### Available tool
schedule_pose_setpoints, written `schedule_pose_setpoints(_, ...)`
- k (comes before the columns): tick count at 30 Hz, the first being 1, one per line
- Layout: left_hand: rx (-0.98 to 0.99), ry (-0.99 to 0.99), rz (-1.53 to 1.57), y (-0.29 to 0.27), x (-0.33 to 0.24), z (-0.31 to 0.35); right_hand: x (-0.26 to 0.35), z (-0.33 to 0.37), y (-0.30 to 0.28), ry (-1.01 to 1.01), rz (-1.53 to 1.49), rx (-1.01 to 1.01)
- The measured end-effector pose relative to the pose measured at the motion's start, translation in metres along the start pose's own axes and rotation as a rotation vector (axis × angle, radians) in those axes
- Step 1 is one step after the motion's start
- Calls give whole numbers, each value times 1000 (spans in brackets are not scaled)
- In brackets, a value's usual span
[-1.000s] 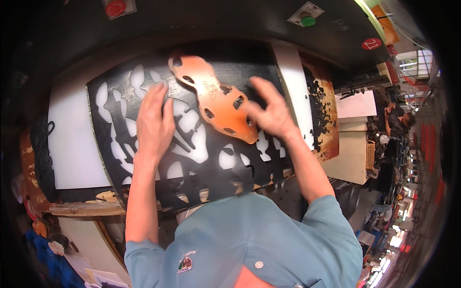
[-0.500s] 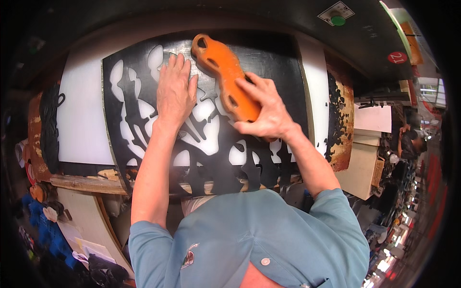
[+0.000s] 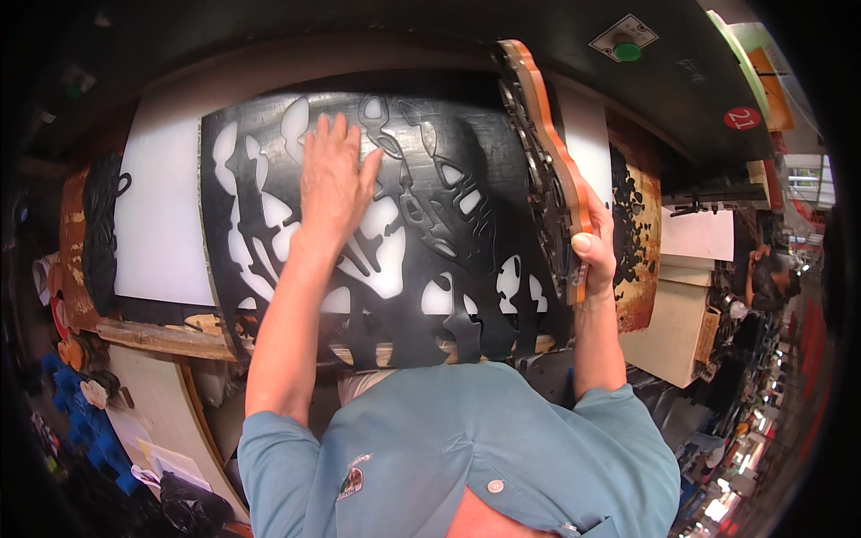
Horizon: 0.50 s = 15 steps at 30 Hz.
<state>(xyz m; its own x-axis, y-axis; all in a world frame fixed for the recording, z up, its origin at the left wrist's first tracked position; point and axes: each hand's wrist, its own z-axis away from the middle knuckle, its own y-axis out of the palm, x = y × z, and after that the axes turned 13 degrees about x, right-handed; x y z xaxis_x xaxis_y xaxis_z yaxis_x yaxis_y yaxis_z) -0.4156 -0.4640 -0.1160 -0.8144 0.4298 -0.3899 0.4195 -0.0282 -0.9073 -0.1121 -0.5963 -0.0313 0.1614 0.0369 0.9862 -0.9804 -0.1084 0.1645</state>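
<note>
A black sheet (image 3: 359, 314) full of cut-out openings lies over a white board (image 3: 160, 211). My left hand (image 3: 334, 179) rests on it with the fingers stretched out, holding nothing. At the right, my right hand (image 3: 599, 251) grips the lower end of an orange cutting die (image 3: 549, 134). The die is tilted up on its side, its dark blade side facing left and its orange back to the right. Between my hands, fresh cut outlines (image 3: 439, 202) show in the sheet, most pieces still lying in place.
Overhead hangs a dark machine beam with a green button (image 3: 627, 52). Black scraps (image 3: 632, 211) cling to a worn board at the right, and a black bundle (image 3: 103, 233) lies at the left. A wooden ledge (image 3: 166, 341) runs along the front. Another person (image 3: 773, 273) is far right.
My right hand has lifted the cutting die off the sheet, moved it right and turned it on its side. Cut outlines show where it lay. My left hand stays about where it was.
</note>
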Motion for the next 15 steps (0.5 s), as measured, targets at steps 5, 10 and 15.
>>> schedule_pose_setpoints(5, 16, 68, 427, -6, -73, 48, -3, 21, 6, -45, -24, -103)
schedule_pose_setpoints(10, 246, -141, 847, -16, -98, 100, -19, 43, -18, 5, 412, -161)
schedule_pose_setpoints(15, 192, -124, 814, -11, -85, 102, -37, 51, -32, 84, 1264, -148)
